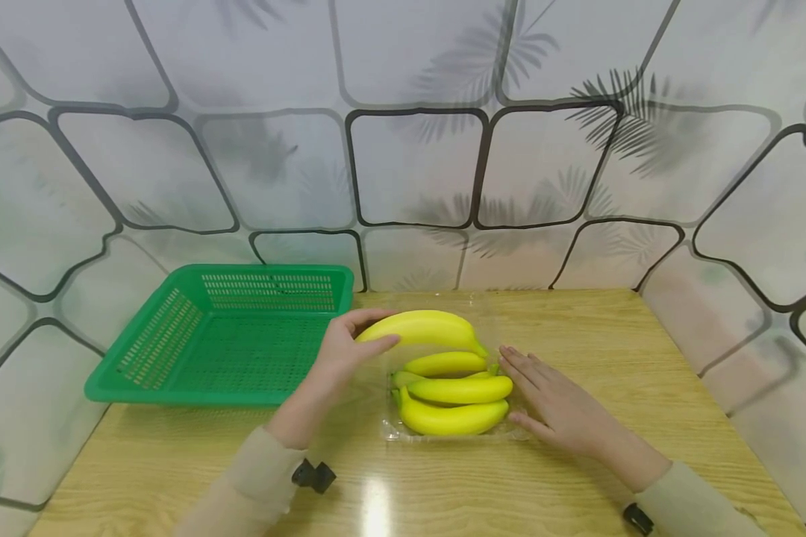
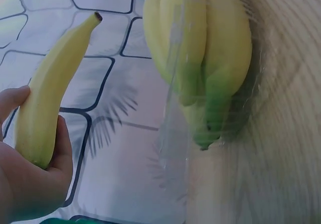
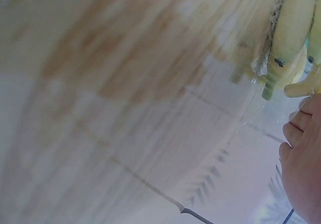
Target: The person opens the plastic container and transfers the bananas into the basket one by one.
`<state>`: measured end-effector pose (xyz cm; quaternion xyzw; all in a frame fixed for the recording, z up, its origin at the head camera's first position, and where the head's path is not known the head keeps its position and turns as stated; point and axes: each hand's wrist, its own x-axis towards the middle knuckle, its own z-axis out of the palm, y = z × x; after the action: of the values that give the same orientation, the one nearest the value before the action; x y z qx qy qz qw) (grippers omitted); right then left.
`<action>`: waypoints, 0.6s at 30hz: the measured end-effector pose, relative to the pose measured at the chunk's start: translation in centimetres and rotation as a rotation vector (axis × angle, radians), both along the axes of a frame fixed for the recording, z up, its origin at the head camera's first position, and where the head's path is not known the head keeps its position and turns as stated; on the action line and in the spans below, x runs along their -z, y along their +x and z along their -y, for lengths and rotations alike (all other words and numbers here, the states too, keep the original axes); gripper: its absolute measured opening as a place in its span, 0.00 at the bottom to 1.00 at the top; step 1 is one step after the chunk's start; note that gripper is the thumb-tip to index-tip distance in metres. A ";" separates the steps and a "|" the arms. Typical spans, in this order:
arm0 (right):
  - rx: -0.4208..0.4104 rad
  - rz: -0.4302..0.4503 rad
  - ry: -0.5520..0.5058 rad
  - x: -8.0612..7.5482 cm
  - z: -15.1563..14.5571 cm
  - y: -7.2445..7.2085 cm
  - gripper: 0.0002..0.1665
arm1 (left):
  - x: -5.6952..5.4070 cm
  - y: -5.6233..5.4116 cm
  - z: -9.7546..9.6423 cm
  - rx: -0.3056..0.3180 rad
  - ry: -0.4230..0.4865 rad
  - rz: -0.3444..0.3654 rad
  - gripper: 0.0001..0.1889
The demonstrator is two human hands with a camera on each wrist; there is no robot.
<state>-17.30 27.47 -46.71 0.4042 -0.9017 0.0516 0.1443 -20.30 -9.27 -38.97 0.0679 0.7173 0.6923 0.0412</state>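
Yellow banana (image 1: 419, 328) in left grip (image 1: 341, 350)

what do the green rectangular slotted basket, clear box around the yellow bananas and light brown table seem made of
Green slotted basket: probably moulded plastic, satin, with even colour and regular openings. Clear box: likely thin, glossy plastic, transparent with bright glints at its edge. Light brown table: wood or printed laminate, smooth, showing grain and glare.

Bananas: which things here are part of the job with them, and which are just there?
In the job: held banana, left fingers gripping it, other bananas, clear plastic container, perhaps the nearby green basket.
Just there: wooden table, patterned backdrop.
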 end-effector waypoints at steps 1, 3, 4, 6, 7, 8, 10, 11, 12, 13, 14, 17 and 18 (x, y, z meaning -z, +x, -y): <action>-0.001 -0.002 -0.001 0.0 0.0 0.0 0.45 | -0.1 0.0 0.2 -0.006 -0.003 -0.003 0.23; -0.001 -0.005 -0.003 -0.1 0.1 0.0 0.45 | -0.4 0.0 0.7 -0.014 -0.012 -0.007 0.23; -0.001 -0.006 -0.004 0.0 0.1 0.0 0.45 | -0.5 0.0 0.9 -0.022 -0.017 -0.009 0.23; 0.000 -0.006 -0.005 0.0 0.1 0.0 0.45 | -0.7 0.1 1.4 -0.036 -0.023 -0.016 0.23; 0.001 -0.005 -0.006 0.0 0.1 0.0 0.45 | -0.8 0.1 1.7 -0.044 -0.025 -0.018 0.22; 0.001 -0.005 -0.006 0.1 0.1 0.0 0.45 | -0.9 0.2 2.0 -0.047 -0.024 -0.022 0.22; 0.000 -0.007 -0.004 0.2 0.0 -0.1 0.45 | -1.0 0.3 2.5 -0.055 -0.017 -0.024 0.23; -0.002 -0.008 -0.004 0.2 0.0 -0.1 0.45 | -1.1 0.3 2.8 -0.058 -0.017 -0.025 0.23; -0.003 -0.008 -0.004 0.2 0.0 -0.1 0.45 | -1.1 0.4 3.0 -0.060 -0.020 -0.026 0.23; -0.004 -0.010 -0.002 0.2 0.0 -0.1 0.45 | -1.2 0.4 3.2 -0.064 -0.024 -0.026 0.23; -0.005 -0.012 0.000 0.2 0.0 -0.2 0.45 | -1.3 0.5 3.5 -0.069 -0.031 -0.027 0.23; -0.005 -0.015 0.002 0.3 -0.1 -0.2 0.45 | -1.6 0.7 4.1 -0.097 -0.050 -0.028 0.23; -0.004 -0.015 0.003 0.3 -0.1 -0.2 0.45 | -1.7 0.7 4.3 -0.105 -0.055 -0.030 0.23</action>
<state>-17.49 27.54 -47.01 0.4066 -0.8999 0.0478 0.1503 -19.57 -13.52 -37.29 0.0394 0.7392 0.6723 -0.0040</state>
